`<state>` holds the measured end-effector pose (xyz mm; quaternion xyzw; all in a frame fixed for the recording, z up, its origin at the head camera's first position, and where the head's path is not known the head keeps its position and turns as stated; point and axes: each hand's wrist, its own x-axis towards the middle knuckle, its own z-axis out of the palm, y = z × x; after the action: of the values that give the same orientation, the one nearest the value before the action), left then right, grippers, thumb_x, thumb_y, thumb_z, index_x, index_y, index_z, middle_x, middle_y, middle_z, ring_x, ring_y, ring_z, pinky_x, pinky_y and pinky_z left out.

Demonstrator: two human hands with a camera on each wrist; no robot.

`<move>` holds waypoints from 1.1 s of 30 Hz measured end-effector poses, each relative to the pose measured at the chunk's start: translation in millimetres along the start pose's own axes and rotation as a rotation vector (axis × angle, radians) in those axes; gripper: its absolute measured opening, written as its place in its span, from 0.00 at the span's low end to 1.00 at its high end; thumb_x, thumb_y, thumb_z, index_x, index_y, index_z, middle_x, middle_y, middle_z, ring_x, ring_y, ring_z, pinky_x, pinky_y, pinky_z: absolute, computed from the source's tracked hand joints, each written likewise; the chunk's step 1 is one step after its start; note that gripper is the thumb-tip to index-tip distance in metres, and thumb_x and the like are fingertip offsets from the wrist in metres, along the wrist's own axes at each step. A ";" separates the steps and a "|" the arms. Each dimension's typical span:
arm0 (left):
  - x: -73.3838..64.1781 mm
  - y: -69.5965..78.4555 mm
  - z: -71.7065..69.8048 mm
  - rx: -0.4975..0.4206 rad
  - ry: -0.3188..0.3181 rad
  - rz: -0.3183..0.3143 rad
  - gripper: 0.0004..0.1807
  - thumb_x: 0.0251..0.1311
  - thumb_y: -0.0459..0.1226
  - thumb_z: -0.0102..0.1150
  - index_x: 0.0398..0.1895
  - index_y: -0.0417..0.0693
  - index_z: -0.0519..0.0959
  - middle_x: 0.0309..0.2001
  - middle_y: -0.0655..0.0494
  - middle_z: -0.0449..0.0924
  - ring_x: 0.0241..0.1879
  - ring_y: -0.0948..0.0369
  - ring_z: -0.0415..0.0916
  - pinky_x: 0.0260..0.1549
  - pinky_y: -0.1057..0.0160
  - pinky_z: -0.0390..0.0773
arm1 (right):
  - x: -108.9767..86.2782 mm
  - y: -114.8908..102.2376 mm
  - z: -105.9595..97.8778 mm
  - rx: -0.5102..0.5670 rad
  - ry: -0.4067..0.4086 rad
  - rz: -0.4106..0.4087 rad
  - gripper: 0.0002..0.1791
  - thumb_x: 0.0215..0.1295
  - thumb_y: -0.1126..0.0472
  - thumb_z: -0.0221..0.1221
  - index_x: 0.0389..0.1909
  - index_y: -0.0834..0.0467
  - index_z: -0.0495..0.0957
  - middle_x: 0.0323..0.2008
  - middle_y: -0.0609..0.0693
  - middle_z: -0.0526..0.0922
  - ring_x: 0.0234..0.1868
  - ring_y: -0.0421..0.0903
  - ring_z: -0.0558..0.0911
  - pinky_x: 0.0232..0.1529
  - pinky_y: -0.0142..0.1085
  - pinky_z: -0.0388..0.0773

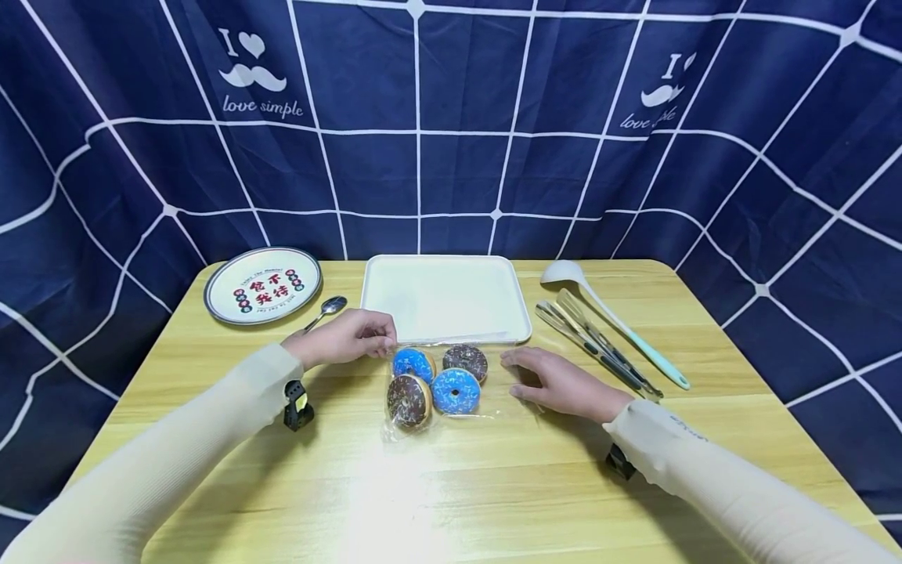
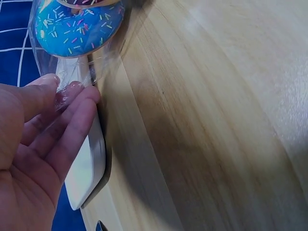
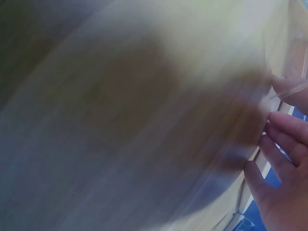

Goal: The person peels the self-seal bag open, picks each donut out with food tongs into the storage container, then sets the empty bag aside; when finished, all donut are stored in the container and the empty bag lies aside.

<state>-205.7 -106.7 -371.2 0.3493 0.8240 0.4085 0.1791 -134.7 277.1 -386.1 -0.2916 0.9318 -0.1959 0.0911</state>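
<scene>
A clear plastic bag (image 1: pixel 496 395) lies on the table with several toy-like doughnuts inside. Its front blue doughnut (image 1: pixel 445 401) sits beside a brown doughnut (image 1: pixel 407 403); behind them are another blue doughnut (image 1: pixel 413 363) and a darker brown doughnut (image 1: pixel 467 360). My left hand (image 1: pixel 345 338) pinches the bag's far left corner between thumb and fingers; the left wrist view shows the film (image 2: pixel 72 74) bunched there. At the bag's right edge rests my right hand (image 1: pixel 564 384), thumb and fingers apart, with a strip of film by the thumb (image 3: pixel 288 91).
Behind the bag is a white tray (image 1: pixel 444 294). To the left are a printed plate (image 1: pixel 264 266) and a metal spoon (image 1: pixel 327 309). Tongs (image 1: pixel 599 341) and a ladle with a pale green handle (image 1: pixel 627 333) lie right. A blue checked cloth (image 1: pixel 451 172) hangs behind the table.
</scene>
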 end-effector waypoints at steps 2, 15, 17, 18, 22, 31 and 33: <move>-0.3 0.0 0.4 -0.009 0.007 -0.008 0.04 0.73 0.27 0.56 0.38 0.37 0.80 0.37 0.41 0.88 0.39 0.50 0.87 0.42 0.59 0.89 | 0.2 -0.3 -0.3 0.000 -0.001 -0.001 0.24 0.74 0.59 0.63 0.66 0.65 0.75 0.66 0.62 0.80 0.69 0.62 0.77 0.71 0.58 0.74; 1.8 -0.2 4.0 -0.025 0.014 -0.016 0.04 0.74 0.26 0.54 0.39 0.34 0.78 0.37 0.39 0.87 0.40 0.50 0.86 0.45 0.57 0.90 | -1.5 -1.6 -9.0 0.001 -0.032 0.022 0.24 0.75 0.57 0.62 0.67 0.62 0.76 0.67 0.60 0.80 0.70 0.60 0.78 0.69 0.57 0.76; 1.9 0.4 4.0 -0.027 0.012 -0.015 0.04 0.74 0.26 0.54 0.39 0.34 0.78 0.37 0.39 0.87 0.40 0.50 0.86 0.45 0.56 0.90 | -2.4 -1.3 -10.6 0.004 -0.027 0.016 0.23 0.75 0.57 0.62 0.66 0.61 0.77 0.67 0.60 0.80 0.70 0.60 0.78 0.69 0.57 0.76; 2.0 0.3 4.1 -0.027 0.011 -0.015 0.04 0.74 0.26 0.54 0.39 0.34 0.78 0.37 0.38 0.87 0.40 0.50 0.86 0.45 0.56 0.90 | -2.9 -0.9 -11.1 0.007 -0.023 0.012 0.22 0.75 0.57 0.62 0.66 0.61 0.78 0.67 0.60 0.80 0.70 0.60 0.78 0.69 0.57 0.75; 2.3 -0.5 4.9 -0.023 0.006 -0.019 0.04 0.74 0.26 0.54 0.39 0.35 0.78 0.37 0.39 0.87 0.40 0.50 0.86 0.44 0.57 0.90 | -5.4 0.7 -12.7 0.022 0.002 0.004 0.21 0.74 0.59 0.63 0.65 0.61 0.78 0.67 0.59 0.81 0.70 0.59 0.78 0.71 0.57 0.74; 2.6 0.5 4.2 -0.012 0.004 -0.034 0.05 0.74 0.27 0.54 0.39 0.37 0.79 0.36 0.42 0.86 0.39 0.51 0.86 0.43 0.59 0.89 | -9.2 4.1 -13.4 0.075 0.036 -0.001 0.20 0.73 0.60 0.64 0.63 0.59 0.80 0.64 0.55 0.84 0.67 0.56 0.81 0.69 0.56 0.77; 3.0 0.6 4.2 -0.013 -0.001 -0.028 0.05 0.74 0.27 0.54 0.39 0.36 0.79 0.36 0.42 0.86 0.39 0.51 0.86 0.43 0.59 0.89 | -9.7 5.4 -12.7 0.111 0.038 0.006 0.19 0.74 0.60 0.63 0.63 0.59 0.80 0.62 0.55 0.84 0.66 0.57 0.82 0.68 0.56 0.77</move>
<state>-205.1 -102.0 -373.3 0.3369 0.8261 0.4111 0.1873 -133.2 290.7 -376.3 -0.2796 0.9220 -0.2523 0.0899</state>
